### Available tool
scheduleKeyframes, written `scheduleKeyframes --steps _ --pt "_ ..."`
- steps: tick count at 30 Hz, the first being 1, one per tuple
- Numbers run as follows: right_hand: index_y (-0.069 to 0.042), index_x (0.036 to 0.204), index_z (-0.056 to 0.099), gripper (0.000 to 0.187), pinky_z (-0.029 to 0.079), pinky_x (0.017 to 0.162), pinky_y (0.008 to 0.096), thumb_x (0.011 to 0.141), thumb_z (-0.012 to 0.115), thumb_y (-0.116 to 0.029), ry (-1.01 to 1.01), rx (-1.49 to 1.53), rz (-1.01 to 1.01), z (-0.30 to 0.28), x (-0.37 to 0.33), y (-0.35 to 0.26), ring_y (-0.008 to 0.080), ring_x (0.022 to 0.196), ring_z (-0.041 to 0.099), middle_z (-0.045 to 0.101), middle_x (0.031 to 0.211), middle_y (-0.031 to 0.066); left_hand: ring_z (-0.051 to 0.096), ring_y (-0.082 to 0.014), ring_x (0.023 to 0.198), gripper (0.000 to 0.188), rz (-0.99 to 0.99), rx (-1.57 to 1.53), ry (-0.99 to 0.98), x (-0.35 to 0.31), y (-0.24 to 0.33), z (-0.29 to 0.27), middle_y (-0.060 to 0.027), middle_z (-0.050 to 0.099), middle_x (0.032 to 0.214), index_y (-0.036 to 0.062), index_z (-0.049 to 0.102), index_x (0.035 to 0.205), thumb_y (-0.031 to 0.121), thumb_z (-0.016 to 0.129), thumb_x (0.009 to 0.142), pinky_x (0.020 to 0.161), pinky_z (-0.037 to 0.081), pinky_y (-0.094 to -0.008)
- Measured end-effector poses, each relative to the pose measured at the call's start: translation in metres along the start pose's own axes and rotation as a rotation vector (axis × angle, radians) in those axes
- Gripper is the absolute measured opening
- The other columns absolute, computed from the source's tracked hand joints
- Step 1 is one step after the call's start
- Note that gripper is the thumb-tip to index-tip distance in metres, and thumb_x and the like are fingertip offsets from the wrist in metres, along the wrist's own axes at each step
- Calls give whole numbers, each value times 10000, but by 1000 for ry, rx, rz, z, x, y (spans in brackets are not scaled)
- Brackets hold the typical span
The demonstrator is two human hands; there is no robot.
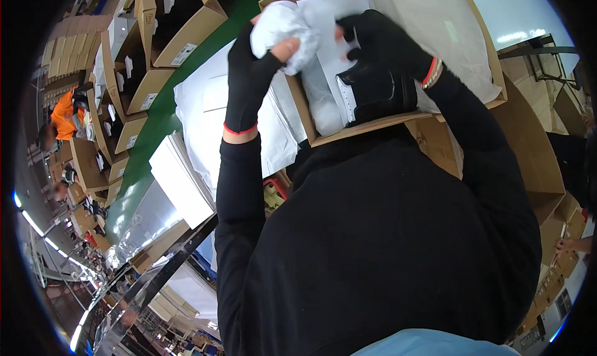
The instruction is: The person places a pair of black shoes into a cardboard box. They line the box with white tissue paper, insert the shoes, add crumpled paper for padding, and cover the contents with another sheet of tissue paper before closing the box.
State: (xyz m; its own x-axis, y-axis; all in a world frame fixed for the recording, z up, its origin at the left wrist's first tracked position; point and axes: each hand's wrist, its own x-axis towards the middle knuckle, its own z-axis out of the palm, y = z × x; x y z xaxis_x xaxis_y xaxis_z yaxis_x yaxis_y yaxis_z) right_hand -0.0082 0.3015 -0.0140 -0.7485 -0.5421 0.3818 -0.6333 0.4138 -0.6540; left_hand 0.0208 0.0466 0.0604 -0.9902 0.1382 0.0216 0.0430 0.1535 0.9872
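My left hand (258,67), in a black fingerless glove, grips a crumpled wad of white paper (283,36) above the left edge of an open cardboard box (398,121). My right hand (382,42), gloved the same way, is over the box with fingers bent. Motion smears its fingertips, so I cannot make out whether they hold anything. Below that hand lies a black shoe (379,95), partly covered by it. Whitish paper stuffing (326,110) sits beside the shoe, and a white tissue sheet (435,26) spreads over the box's right part.
White paper sheets (199,113) and a thick stack of paper (180,179) lie left of the box. Beyond the green surface (140,169), several open cardboard boxes (146,88) stand in a row. A person in orange (65,116) is at far left; another person's hand (566,245) shows at right.
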Motion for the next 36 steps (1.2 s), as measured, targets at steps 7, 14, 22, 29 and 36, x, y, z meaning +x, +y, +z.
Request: scheduleKeyframes --steps 7,14,22,29,36 --pt "-72 907 621 245 494 713 342 738 743 -199 -276 246 360 17 -39 4 254 786 642 648 847 68 624 -155 896 545 15 -118 58 24 -31 2 -81 651 1014 -7 564 1212 243 739 761 783 486 -270" --pt "-72 979 636 209 495 752 344 822 699 -194 -204 68 211 24 -42 10 259 830 643 655 898 88 623 -168 923 618 -11 -19 44 35 -39 24 -102 640 1039 -4 543 1210 279 788 719 815 489 -294" --pt "-67 1152 639 319 508 849 317 841 690 -116 548 -322 197 -54 -70 63 238 989 650 679 1074 80 541 -320 1043 579 460 460 6 91 -61 72 -139 562 1066 69 512 1146 134 783 637 885 430 -409" --pt "26 1199 571 540 425 951 468 884 616 -410 375 -956 670 -99 -189 138 387 1095 544 589 1168 231 564 -326 935 595 667 865 68 147 -120 115 -114 533 1050 137 506 1110 213 803 600 757 491 -425" --pt "-12 1073 623 400 437 919 436 907 589 -375 356 -855 802 -59 -200 151 347 1036 571 623 1062 187 601 -385 967 521 363 710 -88 144 -121 143 -168 495 1145 83 442 1163 137 712 721 721 518 -464"
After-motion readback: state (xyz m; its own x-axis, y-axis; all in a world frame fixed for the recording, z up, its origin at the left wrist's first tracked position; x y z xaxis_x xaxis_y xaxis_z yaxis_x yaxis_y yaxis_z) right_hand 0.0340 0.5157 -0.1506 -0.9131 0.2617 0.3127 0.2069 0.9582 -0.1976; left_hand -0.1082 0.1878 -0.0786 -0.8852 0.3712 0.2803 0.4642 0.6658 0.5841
